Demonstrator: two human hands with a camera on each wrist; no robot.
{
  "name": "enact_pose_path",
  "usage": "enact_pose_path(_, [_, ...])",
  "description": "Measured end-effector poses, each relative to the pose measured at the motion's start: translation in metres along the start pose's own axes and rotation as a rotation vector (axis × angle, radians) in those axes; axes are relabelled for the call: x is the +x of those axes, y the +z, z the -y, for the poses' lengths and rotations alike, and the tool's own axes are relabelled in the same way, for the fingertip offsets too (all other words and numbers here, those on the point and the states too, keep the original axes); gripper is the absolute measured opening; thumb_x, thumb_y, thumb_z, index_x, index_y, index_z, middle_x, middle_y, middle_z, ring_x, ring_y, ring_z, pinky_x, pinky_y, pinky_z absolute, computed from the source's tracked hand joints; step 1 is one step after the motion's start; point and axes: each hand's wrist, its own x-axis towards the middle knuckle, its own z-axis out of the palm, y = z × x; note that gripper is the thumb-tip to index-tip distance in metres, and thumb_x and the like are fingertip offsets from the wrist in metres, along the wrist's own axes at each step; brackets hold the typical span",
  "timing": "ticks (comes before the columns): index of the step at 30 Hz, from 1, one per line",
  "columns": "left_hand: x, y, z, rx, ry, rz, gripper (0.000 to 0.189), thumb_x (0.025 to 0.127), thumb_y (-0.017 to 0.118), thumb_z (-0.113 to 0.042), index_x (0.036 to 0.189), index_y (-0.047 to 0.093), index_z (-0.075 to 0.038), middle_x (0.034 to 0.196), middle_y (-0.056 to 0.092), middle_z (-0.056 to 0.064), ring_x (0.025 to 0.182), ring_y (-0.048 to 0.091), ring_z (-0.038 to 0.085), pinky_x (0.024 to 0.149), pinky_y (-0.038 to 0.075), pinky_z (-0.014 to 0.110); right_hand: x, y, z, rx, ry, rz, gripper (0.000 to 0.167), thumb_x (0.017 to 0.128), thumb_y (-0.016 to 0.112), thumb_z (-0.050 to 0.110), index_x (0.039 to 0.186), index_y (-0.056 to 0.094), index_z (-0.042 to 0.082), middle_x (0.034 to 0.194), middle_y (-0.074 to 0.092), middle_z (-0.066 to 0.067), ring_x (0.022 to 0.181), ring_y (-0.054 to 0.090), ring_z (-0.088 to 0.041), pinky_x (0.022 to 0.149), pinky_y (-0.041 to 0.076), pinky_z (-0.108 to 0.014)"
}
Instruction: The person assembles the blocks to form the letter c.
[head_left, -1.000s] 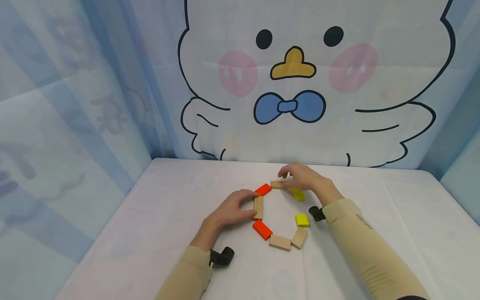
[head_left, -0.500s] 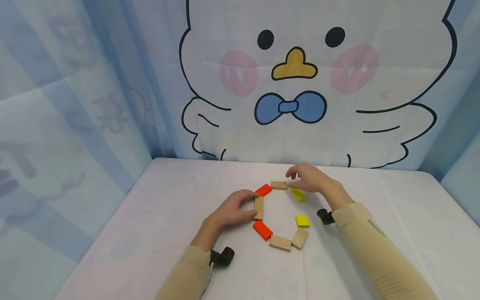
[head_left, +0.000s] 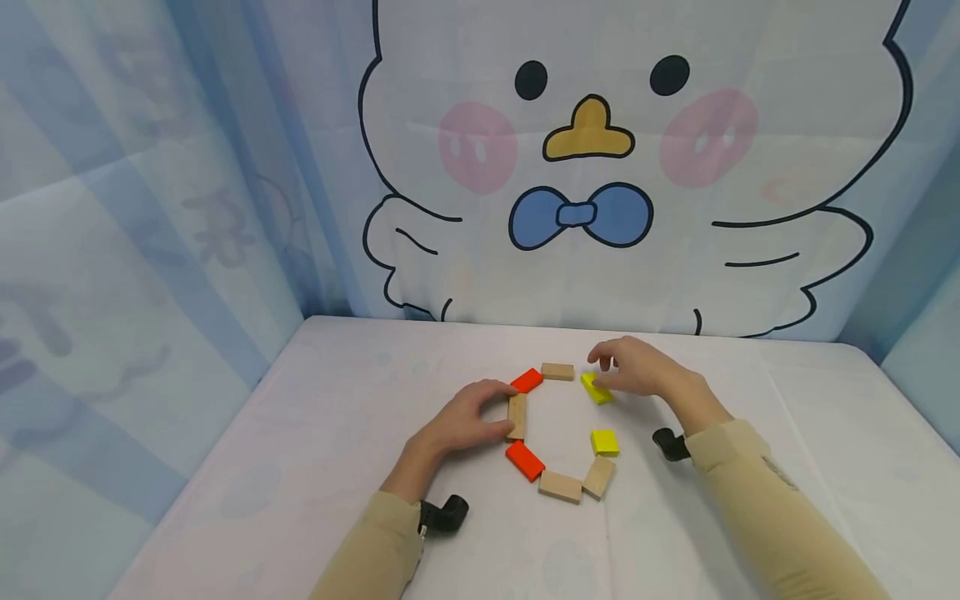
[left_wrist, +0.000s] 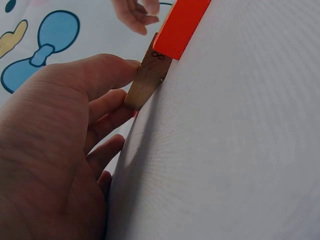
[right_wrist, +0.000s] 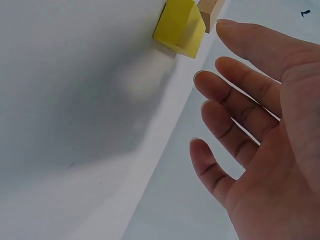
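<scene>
Wooden and coloured blocks form a loose ring in the head view. My left hand (head_left: 468, 417) holds the plain wooden block (head_left: 517, 412) on the ring's left side, with thumb and fingers at its ends; the left wrist view shows this wooden block (left_wrist: 144, 84) close up. Over the ring's far right part hovers my right hand (head_left: 637, 367), its thumb by the far yellow block (head_left: 597, 392). In the right wrist view, loosely bent fingers stand apart from a yellow block (right_wrist: 175, 25), and nothing lies between them.
Red blocks (head_left: 525, 461) flank the held one at its near and far ends. Another wooden block (head_left: 558, 372) lies at the back. A second yellow block (head_left: 605, 442) sits on the right. Behind the white tabletop (head_left: 300, 467) hangs a printed curtain (head_left: 577, 283).
My right hand has moved right and slightly nearer, from the back wooden block to the far yellow block. The back wooden block is now fully uncovered. My left hand stays put.
</scene>
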Motion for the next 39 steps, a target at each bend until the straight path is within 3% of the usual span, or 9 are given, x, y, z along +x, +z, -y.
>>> enact_pose_path(17, [0.0,-0.001,0.0,0.003,0.008,0.001,0.047,0.09,0.069,-0.021,0.135,0.062,-0.01,0.142,0.055,0.009,0.134,0.045,0.028,0.114,0.033,0.048,-0.007,0.007,-0.007,0.037,0.001,0.058,0.042,0.087,0.078,0.02,0.125,0.067,0.005,0.1,0.062,-0.003,0.089,0.053,-0.023,0.075,0.049,-0.034])
enact_pose_path(39, [0.0,-0.001,0.0,0.0,0.008,0.003,0.047,0.09,0.069,-0.023,0.135,0.062,-0.011,0.141,0.055,0.007,0.134,0.046,0.027,0.114,0.033,0.048,-0.002,0.013,-0.008,0.035,-0.053,0.018,0.04,0.089,0.076,0.015,0.126,0.066,0.004,0.106,0.064,-0.004,0.1,0.056,-0.029,0.089,0.053,-0.045])
